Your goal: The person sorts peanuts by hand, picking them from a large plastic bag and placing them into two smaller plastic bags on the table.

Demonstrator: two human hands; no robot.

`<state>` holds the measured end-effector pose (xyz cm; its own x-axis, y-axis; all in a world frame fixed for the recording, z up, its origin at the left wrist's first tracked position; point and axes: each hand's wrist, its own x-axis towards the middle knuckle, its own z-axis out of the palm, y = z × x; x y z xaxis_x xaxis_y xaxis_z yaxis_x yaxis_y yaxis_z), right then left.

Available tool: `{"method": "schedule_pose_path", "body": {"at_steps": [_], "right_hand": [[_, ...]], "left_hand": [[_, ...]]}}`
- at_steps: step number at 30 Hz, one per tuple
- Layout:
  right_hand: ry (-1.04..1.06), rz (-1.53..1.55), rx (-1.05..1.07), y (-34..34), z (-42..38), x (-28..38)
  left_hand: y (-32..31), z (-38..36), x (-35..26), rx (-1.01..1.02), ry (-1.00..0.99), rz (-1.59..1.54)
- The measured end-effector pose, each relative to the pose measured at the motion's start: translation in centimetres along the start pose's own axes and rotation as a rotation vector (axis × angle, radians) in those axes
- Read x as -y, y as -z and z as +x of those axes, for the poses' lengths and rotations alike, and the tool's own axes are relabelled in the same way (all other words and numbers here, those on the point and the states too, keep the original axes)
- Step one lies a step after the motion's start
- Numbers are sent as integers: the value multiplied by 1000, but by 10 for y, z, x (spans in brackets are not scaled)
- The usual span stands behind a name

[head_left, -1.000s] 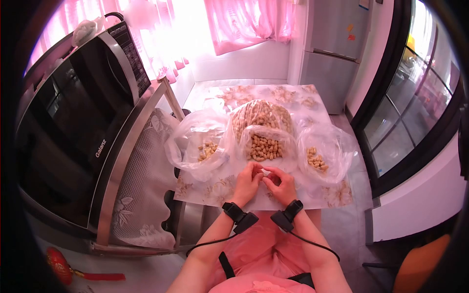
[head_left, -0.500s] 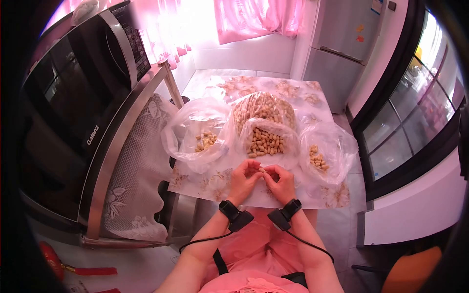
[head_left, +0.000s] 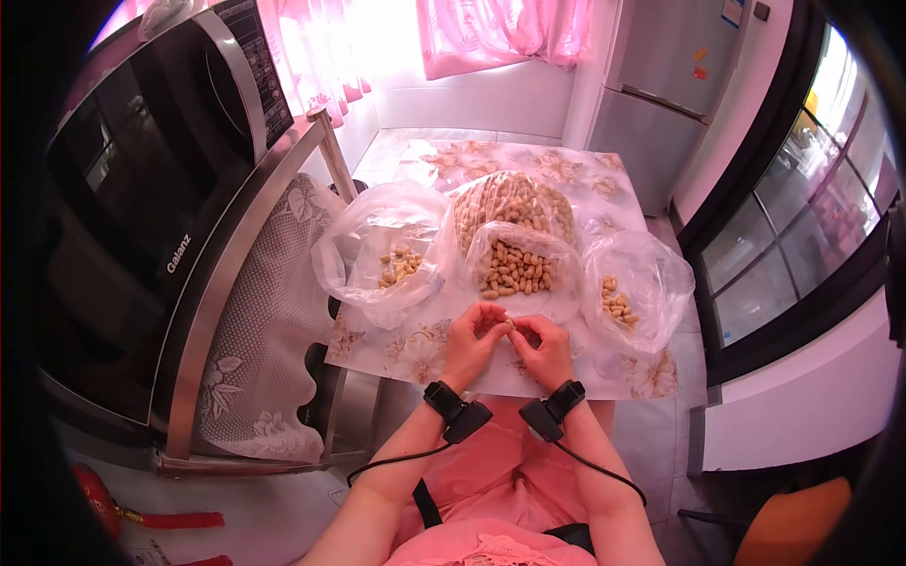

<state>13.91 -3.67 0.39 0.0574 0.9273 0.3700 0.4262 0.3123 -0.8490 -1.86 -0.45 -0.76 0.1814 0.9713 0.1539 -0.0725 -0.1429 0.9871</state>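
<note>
1. pinching a peanut (head_left: 510, 323) between both hands, just above the near part of the surface (head_left: 439, 363); mostly hidden by the fingertips, so cannot tell whether in its shell.
2. gripping from the left with the left hand (head_left: 471, 336), by thumb and forefinger.
3. gripping from the right with the right hand (head_left: 545, 345), likewise by thumb and forefinger, and touching the other hand at the tips.
4. just beyond the hands, near the middle of the surface: an open middle bag (head_left: 518, 232) with a heap of unshelled nuts (head_left: 515, 271).
5. right behind it, on the far side: a big clear bag (head_left: 514, 196), bulging with more of the same.
6. to the left: a wide-open left bag (head_left: 329, 261) with a small pile of pale bits (head_left: 400, 268) inside.
7. to the right: an open right bag (head_left: 663, 283) with a few tan bits (head_left: 618, 307); too small to tell whether whole nuts or shells.
8. around both wrists: black wristbands (head_left: 444, 401).
9. at far left of the scene, beside the surface: a microwave (head_left: 123, 226); at far right, a fridge (head_left: 653, 118).
</note>
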Motion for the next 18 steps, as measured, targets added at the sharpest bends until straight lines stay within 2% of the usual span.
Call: {"method": "schedule_pose_path", "body": {"at_steps": [18], "right_hand": [[-32, -18, 14, 0, -1, -2]], "left_hand": [[-1, -1, -1, -15, -21, 61]]}}
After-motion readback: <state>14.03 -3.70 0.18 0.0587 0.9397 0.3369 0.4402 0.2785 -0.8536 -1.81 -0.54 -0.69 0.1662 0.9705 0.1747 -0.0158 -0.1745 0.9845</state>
